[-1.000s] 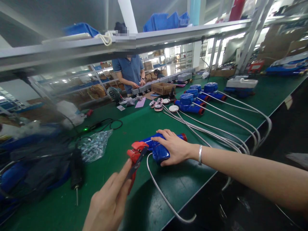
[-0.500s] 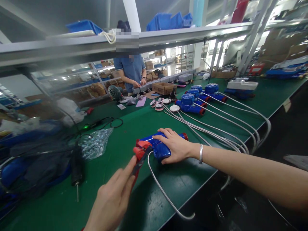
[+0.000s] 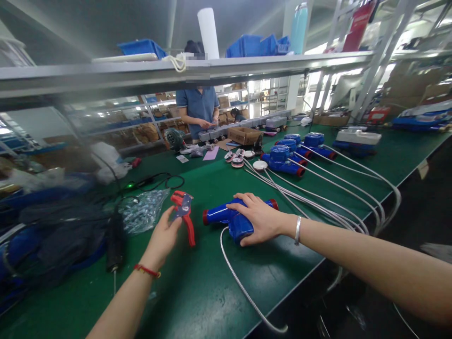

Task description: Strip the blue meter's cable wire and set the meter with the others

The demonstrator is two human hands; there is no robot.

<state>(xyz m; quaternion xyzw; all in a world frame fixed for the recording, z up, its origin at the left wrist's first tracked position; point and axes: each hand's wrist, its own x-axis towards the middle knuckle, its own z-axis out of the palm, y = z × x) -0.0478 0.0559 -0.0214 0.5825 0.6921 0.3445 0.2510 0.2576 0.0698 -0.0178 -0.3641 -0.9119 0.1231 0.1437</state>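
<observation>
My left hand [image 3: 165, 235] grips a red cutting tool [image 3: 184, 213] by one handle, over the green bench left of the blue meter body. The blue meter body [image 3: 238, 225] lies on its side, with red caps on its pipe ends. My right hand [image 3: 257, 217] is wrapped over its middle and right part, hiding some of it. From its lower side a braided metal cable [image 3: 236, 278] curves toward the bench's front edge.
A bag of small parts [image 3: 143, 212] and a black screwdriver [image 3: 115, 245] lie left. More blue meters [image 3: 282, 160] with cables, white discs [image 3: 260, 165] and a cardboard box [image 3: 244, 135] stand behind. A person [image 3: 199, 108] works across the bench.
My left hand has drawn the red tool away from the meter's cable outlet, to the left. My right hand remains on the meter. The view has shifted slightly.
</observation>
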